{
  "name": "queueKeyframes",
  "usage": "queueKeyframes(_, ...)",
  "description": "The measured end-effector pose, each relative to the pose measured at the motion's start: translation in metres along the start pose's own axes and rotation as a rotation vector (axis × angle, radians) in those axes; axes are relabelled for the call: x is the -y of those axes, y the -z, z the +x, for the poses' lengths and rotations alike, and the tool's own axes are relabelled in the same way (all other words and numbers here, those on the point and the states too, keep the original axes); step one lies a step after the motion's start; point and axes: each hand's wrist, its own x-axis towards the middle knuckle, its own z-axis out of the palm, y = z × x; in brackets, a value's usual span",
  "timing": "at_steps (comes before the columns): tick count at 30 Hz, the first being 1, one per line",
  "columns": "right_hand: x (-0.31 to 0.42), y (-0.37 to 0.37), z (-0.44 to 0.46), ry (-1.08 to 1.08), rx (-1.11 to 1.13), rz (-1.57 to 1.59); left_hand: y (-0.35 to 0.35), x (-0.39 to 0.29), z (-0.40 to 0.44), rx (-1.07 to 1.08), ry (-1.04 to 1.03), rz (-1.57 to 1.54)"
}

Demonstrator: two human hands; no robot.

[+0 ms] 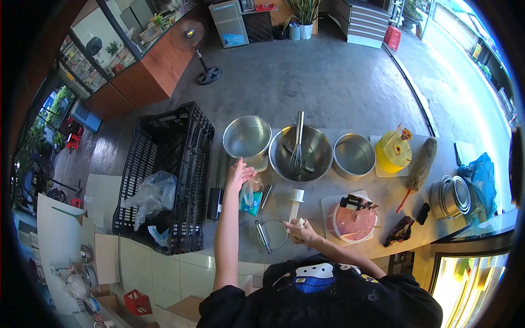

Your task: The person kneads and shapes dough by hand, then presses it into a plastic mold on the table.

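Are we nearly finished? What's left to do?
The nested pans look done, stacked together. The right hand holds a pale item, too small to name; the left hand is open by a metal bowl. Probably left: the whisk, sitting in the mixing bowl. I can't tell exactly how far along.

Black short-sleeved top, white-and-blue cartoon print, bare hands (240,174)

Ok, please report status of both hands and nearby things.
Left hand open, near leftmost steel bowl. Right hand holds something pale, unclear. Plastic packet beside left forearm.
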Motion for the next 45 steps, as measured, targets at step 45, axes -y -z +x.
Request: queueKeyframes(45,0.034,0.035,0.007,-0.417,0.31,0.27,0.051,0.017,-0.032,-0.868,-0.33,0.124)
